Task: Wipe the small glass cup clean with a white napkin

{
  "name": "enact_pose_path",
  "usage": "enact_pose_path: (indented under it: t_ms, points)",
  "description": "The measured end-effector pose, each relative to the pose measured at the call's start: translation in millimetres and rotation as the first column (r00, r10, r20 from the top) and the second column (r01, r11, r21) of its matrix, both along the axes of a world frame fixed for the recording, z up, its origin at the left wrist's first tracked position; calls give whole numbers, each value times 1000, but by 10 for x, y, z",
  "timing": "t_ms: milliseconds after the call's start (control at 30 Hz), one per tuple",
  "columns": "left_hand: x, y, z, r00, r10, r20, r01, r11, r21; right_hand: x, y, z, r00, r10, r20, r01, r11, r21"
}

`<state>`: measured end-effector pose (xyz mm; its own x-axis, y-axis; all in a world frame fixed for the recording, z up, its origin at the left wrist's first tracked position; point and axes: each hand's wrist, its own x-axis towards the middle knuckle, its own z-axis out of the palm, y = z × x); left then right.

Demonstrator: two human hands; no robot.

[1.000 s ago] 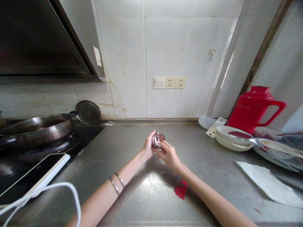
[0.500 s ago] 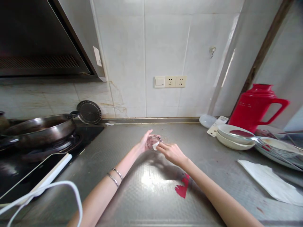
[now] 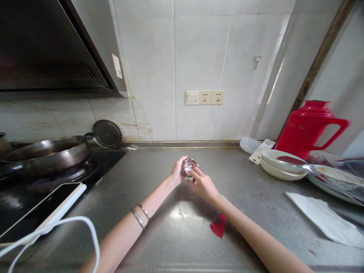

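Left grip: my left hand (image 3: 178, 173) is curled around a small clear glass (image 3: 188, 167), fingers pressed to its left side, holding it tilted just above the desk (image 3: 159, 227).
Right grip: my right hand (image 3: 204, 185) meets the glass from the right; thumb and forefinger pinch a small white scrap (image 3: 187, 174) against its lower edge. What the scrap is I cannot tell.
Glass: caught between both grips, mouth turned partly toward me, clear of the desk surface.
Left wrist: two thin bracelets (image 3: 140, 215) sit on my forearm, well back from the grip.
Below the right grip: a red smear (image 3: 218, 228) lies on the steel desk, close under my right forearm.
Left of the grips: a dark pan (image 3: 45, 153) rests on the stove (image 3: 93, 167), with a round metal lid (image 3: 107, 134) leaning on the wall behind it; nearer me lies a tablet (image 3: 42, 210) with a white cable (image 3: 71, 227) looping over it.
Right of the grips: stacked white bowls (image 3: 280, 167), a plate (image 3: 332, 180) with a spoon (image 3: 298, 165) across it, and a red thermos jug (image 3: 307, 127) behind them; a white paper sheet (image 3: 324, 220) lies flat nearer me.
Beyond the grips: a tiled wall with a socket strip (image 3: 204, 98).
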<state>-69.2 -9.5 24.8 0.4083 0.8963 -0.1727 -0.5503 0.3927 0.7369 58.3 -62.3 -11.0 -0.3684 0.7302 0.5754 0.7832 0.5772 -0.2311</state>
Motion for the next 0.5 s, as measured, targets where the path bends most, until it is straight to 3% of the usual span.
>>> enact_pose_path:
  t_ms: [100,167,367,500]
  points:
    - [30,-54,9,998,58,-5,-58,997,56,-75,-3,-47,985,37,-170,-36,999,12]
    - [39,-70,7,998,54,10,-55,997,61,-57,9,-45,985,46,-168,-35,997,67]
    - [-66,-1,90,998,25,65,-34,990,137,175,23,75,983,-44,179,8,980,200]
    - [-217,115,141,1000,-16,-16,17,998,63,298,22,173,918,-9,396,-87,971,224]
